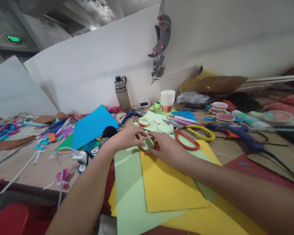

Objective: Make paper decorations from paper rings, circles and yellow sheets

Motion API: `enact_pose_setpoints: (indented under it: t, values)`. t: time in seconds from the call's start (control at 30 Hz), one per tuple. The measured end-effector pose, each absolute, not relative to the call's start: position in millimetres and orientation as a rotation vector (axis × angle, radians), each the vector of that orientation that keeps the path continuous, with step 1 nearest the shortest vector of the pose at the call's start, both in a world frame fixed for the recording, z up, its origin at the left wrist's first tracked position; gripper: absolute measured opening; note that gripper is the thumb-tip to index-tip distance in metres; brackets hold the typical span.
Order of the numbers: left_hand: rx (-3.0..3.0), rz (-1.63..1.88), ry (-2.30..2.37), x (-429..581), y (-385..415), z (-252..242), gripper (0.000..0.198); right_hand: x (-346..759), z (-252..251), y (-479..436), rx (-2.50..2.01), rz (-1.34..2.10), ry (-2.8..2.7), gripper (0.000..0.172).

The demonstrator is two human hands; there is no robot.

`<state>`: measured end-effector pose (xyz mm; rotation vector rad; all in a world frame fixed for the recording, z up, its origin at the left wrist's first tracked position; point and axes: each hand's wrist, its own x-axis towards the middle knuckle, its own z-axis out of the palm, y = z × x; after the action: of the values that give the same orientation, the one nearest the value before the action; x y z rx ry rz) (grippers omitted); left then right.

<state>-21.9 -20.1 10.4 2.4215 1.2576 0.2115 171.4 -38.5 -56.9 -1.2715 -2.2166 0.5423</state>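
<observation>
My left hand (129,137) and my right hand (166,148) meet over the sheets in front of me. Between their fingertips is a small pale green paper piece (149,144), with both hands closed on its edges. Part of the piece is hidden by the fingers. Beneath lie a yellow sheet (169,186) and a larger light green sheet (129,195). Just beyond the hands rest a tape roll (144,122) and cut light green paper (153,117). Red-handled scissors (187,141) and yellow-handled scissors (203,133) lie beside my right hand.
Behind stand a water bottle (122,94) and stacked paper cups (168,101). A blue glue gun (245,133) lies at right with its cord. On the left are a blue sheet (95,127), a white plug (80,157) with cable and coloured scraps. A grey moon ornament (163,36) hangs above.
</observation>
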Motion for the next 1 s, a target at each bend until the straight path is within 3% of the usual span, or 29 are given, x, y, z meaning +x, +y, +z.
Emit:
enact_pose_setpoints:
  t: [0.17, 0.57, 0.83, 1.0]
  values:
    - [2.334, 0.154, 1.477, -30.8, -18.9, 13.7, 0.024, 171.5, -60.4, -37.6, -1.255, 0.559, -2.2, 0.039]
    - [2.212, 0.182, 1.509, -34.1, -15.6, 3.4, 0.03, 169.7, -52.6, -41.5, -1.288, 0.646, -2.227, 0.039]
    - [2.278, 0.385, 1.413, -28.7, -18.6, -1.4, 0.017, 168.3, -56.1, -40.6, -1.262, 0.671, -2.202, 0.041]
    - [2.462, 0.217, 1.279, -19.5, -24.3, -0.5, 0.023, 167.5, -53.8, -39.8, -1.201, 0.636, -2.201, 0.033]
